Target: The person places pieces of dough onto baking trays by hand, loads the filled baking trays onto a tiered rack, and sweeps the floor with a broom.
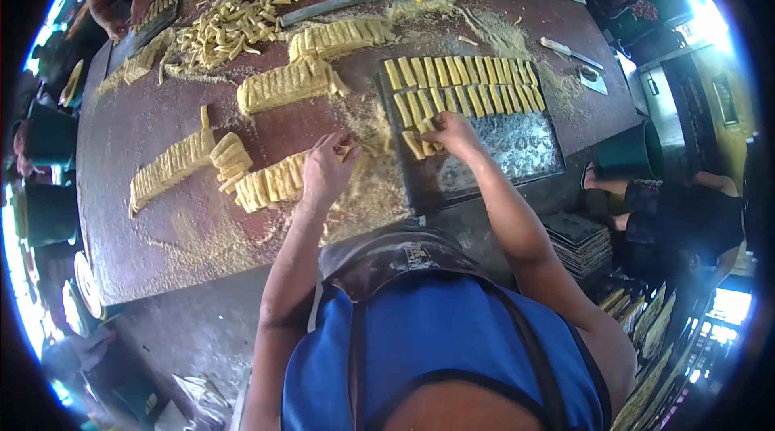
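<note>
The right hand [454,139] has its thumb and fingers closed on a crumb-coated dough stick [426,126] at the near left part of the black baking tray [517,163]. Two rows of sticks [464,72] run across the tray's far half, and a short third row starts beside that hand. The left hand [324,171] is over the worktop [194,257], its fingers curled at the right end of a packed line of dough sticks [278,181]; whether they grip one cannot be told. To set each piece down well, a light pinch near its upper end should spare the soft dough and its coating, while letting the lower end touch down first keeps it straight. The slim, fairly even gaps of the upper rows make a good guide: each stick lying parallel to its neighbour, close but not touching, and clear of the row above. The fingers are best opened fully before lifting, so that nothing drags sideways. At the packed line, easing a stick off the end looks safer than pulling from the middle, and loose crumbs [359,203] are better kept off the tray.
</note>
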`<state>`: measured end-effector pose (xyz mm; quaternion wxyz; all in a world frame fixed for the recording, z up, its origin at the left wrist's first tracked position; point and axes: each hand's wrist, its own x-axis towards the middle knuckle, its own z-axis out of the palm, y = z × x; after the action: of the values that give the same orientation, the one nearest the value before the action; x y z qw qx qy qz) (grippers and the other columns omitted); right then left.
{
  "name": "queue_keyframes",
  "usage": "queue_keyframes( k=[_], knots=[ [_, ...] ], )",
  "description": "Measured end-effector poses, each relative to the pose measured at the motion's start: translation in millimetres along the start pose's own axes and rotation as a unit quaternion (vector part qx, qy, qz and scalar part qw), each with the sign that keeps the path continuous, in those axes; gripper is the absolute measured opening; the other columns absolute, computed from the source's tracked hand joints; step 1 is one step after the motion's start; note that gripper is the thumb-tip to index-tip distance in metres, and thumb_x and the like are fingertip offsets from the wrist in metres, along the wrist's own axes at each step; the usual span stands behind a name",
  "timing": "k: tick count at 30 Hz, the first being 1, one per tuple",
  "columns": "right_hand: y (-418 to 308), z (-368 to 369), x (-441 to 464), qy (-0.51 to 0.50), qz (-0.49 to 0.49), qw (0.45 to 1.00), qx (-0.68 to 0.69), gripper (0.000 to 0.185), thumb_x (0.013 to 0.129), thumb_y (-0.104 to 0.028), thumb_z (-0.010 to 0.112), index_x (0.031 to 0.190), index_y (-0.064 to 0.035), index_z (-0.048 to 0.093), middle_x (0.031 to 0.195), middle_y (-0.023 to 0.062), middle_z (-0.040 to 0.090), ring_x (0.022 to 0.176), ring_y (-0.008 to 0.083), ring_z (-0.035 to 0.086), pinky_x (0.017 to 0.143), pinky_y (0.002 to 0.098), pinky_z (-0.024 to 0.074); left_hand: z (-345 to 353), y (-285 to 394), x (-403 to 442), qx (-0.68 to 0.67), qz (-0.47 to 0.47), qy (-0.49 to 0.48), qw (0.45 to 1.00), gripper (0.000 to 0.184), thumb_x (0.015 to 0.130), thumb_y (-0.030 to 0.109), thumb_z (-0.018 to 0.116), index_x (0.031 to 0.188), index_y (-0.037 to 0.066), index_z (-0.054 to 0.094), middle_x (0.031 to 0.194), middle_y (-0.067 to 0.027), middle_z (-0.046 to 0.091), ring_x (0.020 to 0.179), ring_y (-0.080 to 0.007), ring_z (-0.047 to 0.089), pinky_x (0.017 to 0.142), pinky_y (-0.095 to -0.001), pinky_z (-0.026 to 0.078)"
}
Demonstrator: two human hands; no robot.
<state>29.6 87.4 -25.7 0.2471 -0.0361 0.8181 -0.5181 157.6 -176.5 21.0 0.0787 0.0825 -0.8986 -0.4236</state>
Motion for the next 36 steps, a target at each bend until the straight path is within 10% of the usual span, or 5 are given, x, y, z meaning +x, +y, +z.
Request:
queue_keyframes(
  k=[9,24,28,32,36],
  knots=[
    [5.2,-29.9,-8.5,0.052,-0.068,0.954,-0.287,0.041,0.085,-0.04,0.072,0.104,-0.0039,0.071,0.09,0.0203,0.072,0.086,0.0363,0.071,0.078,0.0457,0.0569,111.2,66.0,9.8,0.193,0.056,-0.084,0.976,0.047,0.078,0.035,0.08,0.118,0.013,0.068,0.12,-0.0036,0.063,0.121,-0.0245,0.053,0.107,-0.0452,0.034],
    [22.9,-33.6,-14.1,0.053,-0.109,0.962,-0.243,0.023,0.083,-0.022,0.068,0.098,-0.0047,0.071,0.088,0.0235,0.07,0.086,0.0407,0.068,0.078,0.0487,0.0546,96.7,35.2,8.9,0.173,0.15,-0.119,0.966,0.057,0.076,0.029,0.081,0.127,0.012,0.062,0.125,-0.0095,0.057,0.121,-0.0312,0.053,0.104,-0.0463,0.041],
    [-5.1,-19.5,-15.7,0.079,-0.087,0.952,-0.283,0.027,0.082,-0.022,0.069,0.101,-0.0027,0.07,0.088,0.022,0.07,0.085,0.0392,0.069,0.076,0.0457,0.0556,96.2,15.1,16.0,0.087,0.193,-0.088,0.973,0.051,0.078,0.023,0.079,0.124,0.01,0.062,0.122,-0.0132,0.057,0.114,-0.0342,0.057,0.098,-0.0427,0.048],
    [-47.3,31.5,-22.5,0.015,-0.052,0.995,-0.08,0.019,0.096,-0.02,0.062,0.103,-0.0043,0.07,0.088,0.0103,0.073,0.065,0.0124,0.067,0.056,0.0281,0.0565,54.2,9.5,14.8,-0.058,0.051,-0.119,0.99,0.062,0.078,0.032,0.082,0.131,0.009,0.059,0.136,-0.0134,0.054,0.121,-0.0315,0.056,0.099,-0.0493,0.051],
    [-73.1,103.8,-11.5,-0.169,0.035,0.971,-0.167,0.025,0.097,-0.022,0.061,0.105,0.0007,0.067,0.084,0.0117,0.07,0.06,0.0129,0.065,0.051,0.0259,0.0553,-36.1,-27.0,29.9,0.226,0.036,-0.185,0.956,0.087,0.067,0.046,0.086,0.139,0.01,0.052,0.139,-0.0125,0.054,0.13,-0.0313,0.049,0.114,-0.0554,0.033]
  ],
)
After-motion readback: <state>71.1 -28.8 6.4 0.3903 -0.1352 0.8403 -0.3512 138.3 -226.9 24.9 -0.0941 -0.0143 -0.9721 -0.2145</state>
